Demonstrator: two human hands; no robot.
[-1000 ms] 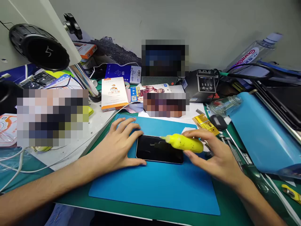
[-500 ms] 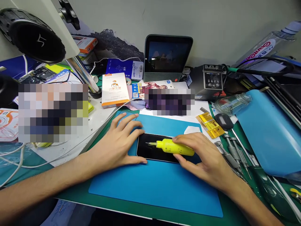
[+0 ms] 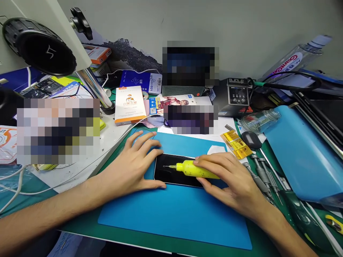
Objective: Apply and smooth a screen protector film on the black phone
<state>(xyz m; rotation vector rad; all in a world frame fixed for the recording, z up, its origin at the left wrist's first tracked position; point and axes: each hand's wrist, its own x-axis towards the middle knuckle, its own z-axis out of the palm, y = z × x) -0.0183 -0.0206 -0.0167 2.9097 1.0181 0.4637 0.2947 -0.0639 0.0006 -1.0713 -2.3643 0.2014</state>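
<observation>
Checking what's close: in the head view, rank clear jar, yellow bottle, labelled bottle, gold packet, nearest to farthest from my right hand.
1. Yellow bottle: in your right hand.
2. Gold packet: just beyond.
3. Clear jar: farther back.
4. Labelled bottle: far back right.

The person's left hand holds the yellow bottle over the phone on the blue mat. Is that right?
Not quite: in the head view, the right hand holds the yellow bottle over the phone on the blue mat. The left hand is spread at the phone's end.
</observation>
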